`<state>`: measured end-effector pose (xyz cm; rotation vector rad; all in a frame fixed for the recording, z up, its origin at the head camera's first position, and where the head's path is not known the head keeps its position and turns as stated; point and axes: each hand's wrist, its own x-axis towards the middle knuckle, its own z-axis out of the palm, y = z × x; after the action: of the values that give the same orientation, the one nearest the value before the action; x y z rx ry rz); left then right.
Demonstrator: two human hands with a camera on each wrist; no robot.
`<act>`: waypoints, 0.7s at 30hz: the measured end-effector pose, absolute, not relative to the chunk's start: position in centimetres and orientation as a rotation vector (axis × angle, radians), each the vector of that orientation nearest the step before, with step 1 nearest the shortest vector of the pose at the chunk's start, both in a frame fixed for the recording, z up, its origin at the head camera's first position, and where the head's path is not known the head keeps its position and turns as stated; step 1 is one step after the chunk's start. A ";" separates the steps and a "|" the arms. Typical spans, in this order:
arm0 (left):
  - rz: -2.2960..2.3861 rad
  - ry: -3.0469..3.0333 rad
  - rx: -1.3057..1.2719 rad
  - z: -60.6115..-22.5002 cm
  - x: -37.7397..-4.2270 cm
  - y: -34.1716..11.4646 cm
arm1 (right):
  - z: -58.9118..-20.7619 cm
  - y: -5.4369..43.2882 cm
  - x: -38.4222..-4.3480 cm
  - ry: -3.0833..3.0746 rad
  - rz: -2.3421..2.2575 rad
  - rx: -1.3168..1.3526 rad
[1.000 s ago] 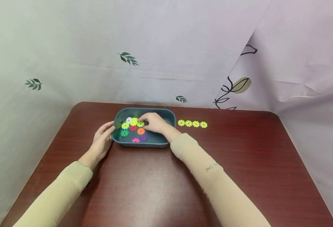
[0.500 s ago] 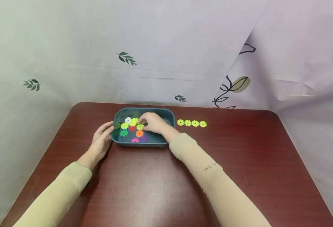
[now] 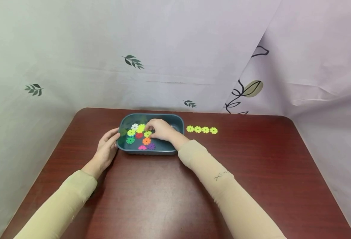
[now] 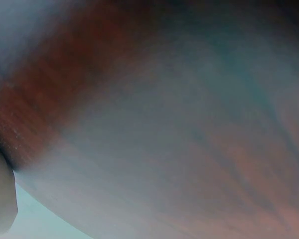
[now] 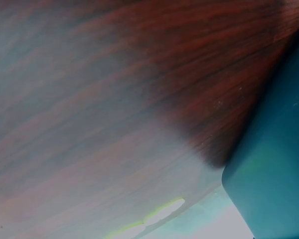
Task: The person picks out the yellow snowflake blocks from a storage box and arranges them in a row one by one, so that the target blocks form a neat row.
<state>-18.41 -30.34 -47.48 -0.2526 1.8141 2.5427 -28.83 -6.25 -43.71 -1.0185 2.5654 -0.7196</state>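
Observation:
In the head view a dark teal plastic tray [image 3: 146, 152] stands near the table's back edge, with several notched plastic snowflake discs inside. My left hand [image 3: 107, 147] rests against the tray's left end, thumb at the rim. My right hand [image 3: 162, 130] reaches over the right side into the tray, fingers bent. Between its thumb and forefinger it pinches a yellow-green snowflake disc [image 3: 147, 134]. Close by lie a red disc [image 3: 139, 135], an orange disc [image 3: 146, 141], a white disc [image 3: 134, 126], a green disc [image 3: 130, 140], a pink disc [image 3: 142, 147] and a purple disc [image 3: 151, 146].
Right of the tray, several yellow-green discs [image 3: 197, 129] form a straight row on the reddish-brown table [image 3: 169, 192]. A pale curtain [image 3: 163, 66] with leaf prints hangs behind it. The right wrist view catches the tray's outer wall [image 5: 274, 169].
The yellow-green disc at my right fingertips and the orange disc have shifted slightly toward the tray's near side. My left hand stays at the tray's left end.

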 end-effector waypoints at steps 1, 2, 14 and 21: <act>2.541 1.813 -0.250 -47.5 -18.4 -30.4 | -43.7 -6.3 -28.8 2.563 -0.718 -1.016; 2.539 1.813 -0.250 -47.6 -18.4 -30.4 | -43.7 -6.3 -28.8 2.561 -0.720 -1.013; 2.569 1.788 -0.216 -47.6 -18.4 -30.4 | -43.8 -6.4 -28.9 2.535 -0.771 -0.974; 2.569 1.785 -0.229 -47.7 -18.5 -30.4 | -43.8 -6.4 -29.0 2.516 -0.812 -0.949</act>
<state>-18.48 -30.42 -47.71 -0.2292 1.7846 2.5694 -29.00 -6.36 -43.78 -0.9492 2.5162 -0.8116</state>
